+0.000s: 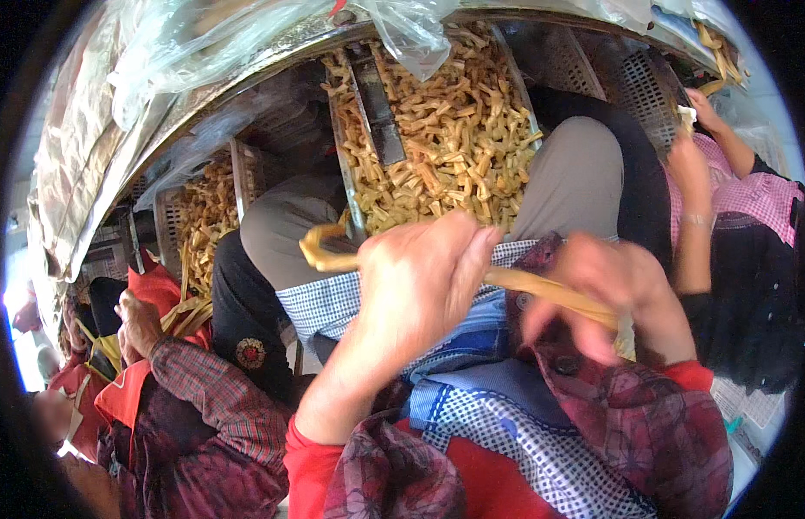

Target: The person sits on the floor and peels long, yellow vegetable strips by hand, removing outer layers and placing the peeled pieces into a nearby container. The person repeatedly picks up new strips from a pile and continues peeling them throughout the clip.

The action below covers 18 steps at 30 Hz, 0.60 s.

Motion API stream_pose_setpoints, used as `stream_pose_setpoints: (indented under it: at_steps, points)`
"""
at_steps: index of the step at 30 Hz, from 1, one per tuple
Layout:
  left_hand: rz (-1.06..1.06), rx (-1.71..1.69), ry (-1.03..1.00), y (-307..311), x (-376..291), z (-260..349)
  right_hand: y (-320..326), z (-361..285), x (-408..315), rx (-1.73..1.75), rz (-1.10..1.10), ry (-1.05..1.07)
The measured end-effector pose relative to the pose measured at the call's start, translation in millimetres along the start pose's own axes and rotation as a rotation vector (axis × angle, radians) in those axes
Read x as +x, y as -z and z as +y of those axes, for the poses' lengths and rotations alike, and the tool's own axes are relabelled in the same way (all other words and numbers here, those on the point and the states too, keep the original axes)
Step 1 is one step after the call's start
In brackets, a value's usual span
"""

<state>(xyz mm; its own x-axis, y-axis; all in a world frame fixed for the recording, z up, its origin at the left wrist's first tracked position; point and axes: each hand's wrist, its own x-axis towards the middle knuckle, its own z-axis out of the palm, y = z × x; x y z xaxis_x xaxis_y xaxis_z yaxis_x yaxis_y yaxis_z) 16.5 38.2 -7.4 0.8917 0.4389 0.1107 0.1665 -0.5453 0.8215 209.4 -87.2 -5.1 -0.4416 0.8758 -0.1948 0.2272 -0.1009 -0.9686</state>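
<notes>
My left hand (425, 279) is closed in a fist around a long, limp yellow-brown strip (331, 261), which looks like plant stem. On the left side the strip sticks out of the fist and curls into a loop. Its other length (539, 285) runs straight to my right hand (590, 292), which is blurred and has the strip between its fingers. Just beyond my hands, between my knees, is a crate (354, 211) heaped with short, knotted pieces (461, 136) of similar colour. A dark flat bar (376, 104) lies over the heap.
Clear plastic sheeting (247, 45) hangs over a ledge above the crate. At left, a perforated crate (169, 214) holds more pieces. A co-worker's hand (138, 327) is by loose strips (188, 314). Another co-worker's hands (691, 149) are at right, near perforated crates (642, 84).
</notes>
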Motion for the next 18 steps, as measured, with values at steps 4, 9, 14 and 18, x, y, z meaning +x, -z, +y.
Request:
stream_pose_setpoints:
  at_steps: [4, 9, 14, 18]
  points:
    - [-0.632, -1.116, 0.332, -28.6, -16.9, -11.7, -28.0, -22.7, 15.7, -0.139, 0.243, 0.466]
    - [0.032, -1.739, 0.421, -45.8, -17.8, -10.8, -35.6, -14.4, 42.0, -0.838, 0.813, 0.345]
    - [0.141, 0.215, -0.196, -14.9, -15.6, -16.3, -34.2, -1.6, 44.8, -0.715, 0.698, 0.109]
    - [0.222, -0.449, 0.433, -24.9, -18.9, -28.3, -36.3, -1.9, 52.9, -0.582, 0.747, 0.193]
